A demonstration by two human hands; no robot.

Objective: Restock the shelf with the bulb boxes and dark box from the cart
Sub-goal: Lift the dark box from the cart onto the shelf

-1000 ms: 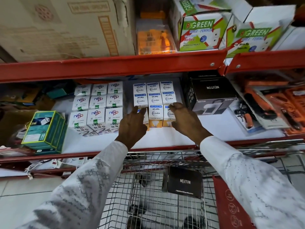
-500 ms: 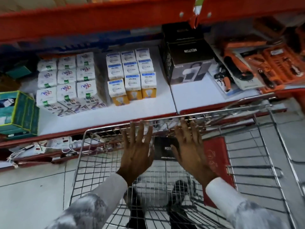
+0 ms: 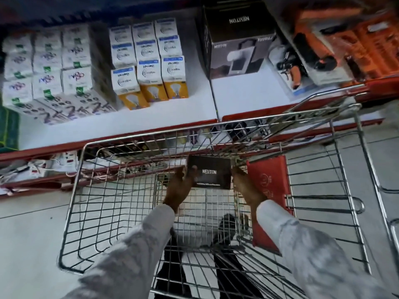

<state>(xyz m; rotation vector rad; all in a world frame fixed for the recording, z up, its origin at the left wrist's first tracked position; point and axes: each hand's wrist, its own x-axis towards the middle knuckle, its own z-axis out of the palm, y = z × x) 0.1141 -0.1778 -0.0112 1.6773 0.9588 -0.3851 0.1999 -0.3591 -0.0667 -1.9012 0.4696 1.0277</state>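
A dark box point(image 3: 212, 173) marked NEUTON stands at the far end of the wire cart point(image 3: 138, 139). My left hand point(image 3: 180, 186) presses its left side, thumb on the front face. My right hand point(image 3: 246, 186) holds its right side. On the white shelf point(image 3: 248, 98) beyond the cart stand several white and yellow bulb boxes point(image 3: 151, 61) in rows. A larger dark NEUTON box point(image 3: 237, 39) sits to their right.
White boxes with green marks point(image 3: 47, 67) are stacked at the shelf's left. Orange tool packs point(image 3: 345, 44) lie at the right. A red flap point(image 3: 267, 190) hangs inside the cart beside my right hand. The shelf's red front edge point(image 3: 129, 132) runs just past the cart's rim.
Both hands left the bulb boxes on the shelf, came down into the cart and closed on the sides of the dark box. The view tipped downward.
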